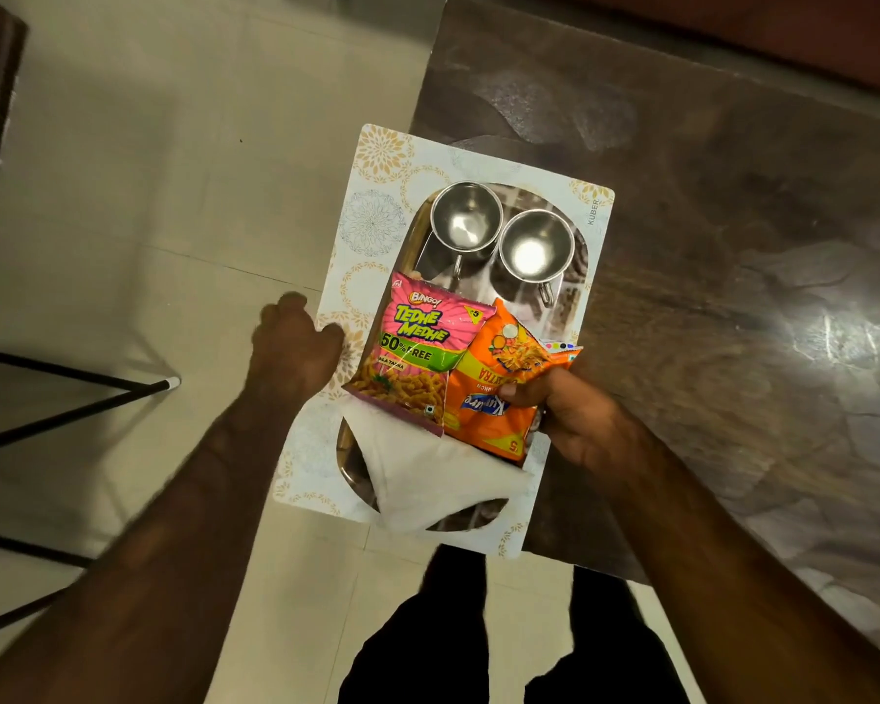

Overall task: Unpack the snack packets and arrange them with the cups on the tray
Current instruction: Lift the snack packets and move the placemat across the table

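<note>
A white patterned tray [372, 221] juts over the near left corner of a brown table. Two empty steel cups [466, 223] [535, 251] stand side by side at its far end. A pink snack packet [412, 348] lies in the middle, overlapping an orange snack packet [499, 388] to its right. A folded white napkin [428, 475] covers the near end. My left hand [296, 348] grips the tray's left edge. My right hand [570, 419] holds the right edge, with its thumb pressed on the orange packet.
The glossy brown table [707, 246] fills the right side. Pale floor tiles lie to the left, with thin black metal legs [72, 388] of a stand there. My own legs in black [478, 642] are directly below the tray.
</note>
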